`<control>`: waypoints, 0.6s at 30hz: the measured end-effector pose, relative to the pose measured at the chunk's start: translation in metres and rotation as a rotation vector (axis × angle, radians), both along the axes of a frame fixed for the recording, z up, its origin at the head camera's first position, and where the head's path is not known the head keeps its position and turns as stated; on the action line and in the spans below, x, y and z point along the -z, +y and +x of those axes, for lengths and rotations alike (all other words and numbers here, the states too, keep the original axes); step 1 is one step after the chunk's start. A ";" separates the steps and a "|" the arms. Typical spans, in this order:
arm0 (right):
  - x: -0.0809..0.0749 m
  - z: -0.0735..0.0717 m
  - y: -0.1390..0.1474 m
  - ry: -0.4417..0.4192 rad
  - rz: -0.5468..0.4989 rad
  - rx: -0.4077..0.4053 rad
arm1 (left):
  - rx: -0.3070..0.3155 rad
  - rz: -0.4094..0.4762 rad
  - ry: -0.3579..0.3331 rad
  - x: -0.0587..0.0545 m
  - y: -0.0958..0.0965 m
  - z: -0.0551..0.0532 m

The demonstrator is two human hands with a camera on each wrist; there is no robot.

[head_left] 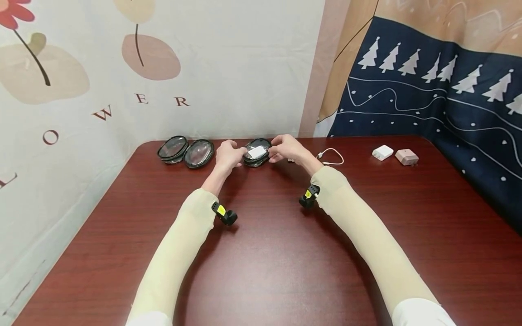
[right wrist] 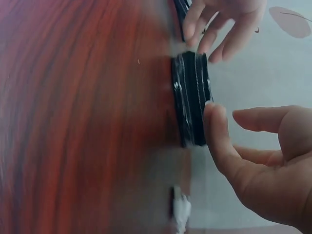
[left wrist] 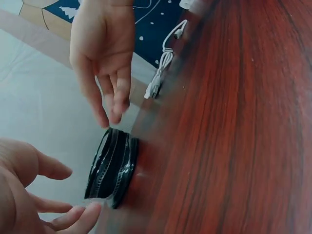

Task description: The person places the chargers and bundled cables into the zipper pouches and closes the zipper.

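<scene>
Near the table's back edge lies a round black zip pouch (head_left: 255, 159) with a clear top. A white rectangular item (head_left: 257, 152) shows at that top. My left hand (head_left: 229, 155) is at the pouch's left side, fingers loosely spread and fingertips right at its rim. On the other side, my right hand (head_left: 286, 149) has its fingers extended, one fingertip against the upper rim in the right wrist view. Neither hand is curled round the pouch (right wrist: 190, 100). In the left wrist view, its zipped side wall (left wrist: 112, 168) faces the camera.
Two similar round pouches (head_left: 173, 149) (head_left: 199, 153) lie to the left. A white cable (head_left: 333, 156) lies beyond my right wrist. Farther right are a white charger (head_left: 382, 152) and a pinkish block (head_left: 406, 157). Cloth hangings (head_left: 244, 81) rise behind the table.
</scene>
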State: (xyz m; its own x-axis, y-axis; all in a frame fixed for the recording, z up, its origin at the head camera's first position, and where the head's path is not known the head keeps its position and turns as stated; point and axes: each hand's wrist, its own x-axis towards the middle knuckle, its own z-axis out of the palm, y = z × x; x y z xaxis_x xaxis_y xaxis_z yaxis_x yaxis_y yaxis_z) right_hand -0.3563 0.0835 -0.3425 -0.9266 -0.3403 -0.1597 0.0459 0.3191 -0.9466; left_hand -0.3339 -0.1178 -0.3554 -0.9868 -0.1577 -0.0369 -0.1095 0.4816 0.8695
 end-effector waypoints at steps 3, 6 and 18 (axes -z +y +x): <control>-0.005 0.001 0.008 0.174 0.175 -0.049 | -0.010 -0.188 0.079 -0.005 -0.005 0.002; -0.011 0.002 0.018 0.309 0.328 -0.074 | 0.003 -0.333 0.133 -0.009 -0.011 0.003; -0.010 -0.003 0.060 0.397 0.628 -0.112 | 0.010 -0.543 0.076 -0.016 -0.038 0.007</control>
State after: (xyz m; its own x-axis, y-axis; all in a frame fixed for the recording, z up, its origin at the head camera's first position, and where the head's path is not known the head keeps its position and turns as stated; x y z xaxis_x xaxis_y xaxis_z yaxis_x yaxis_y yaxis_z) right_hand -0.3590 0.1437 -0.3322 -0.9203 -0.3909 -0.0158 -0.3253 0.7872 -0.5239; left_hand -0.3270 -0.1561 -0.3395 -0.9851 -0.1245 0.1184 -0.0489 0.8639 0.5013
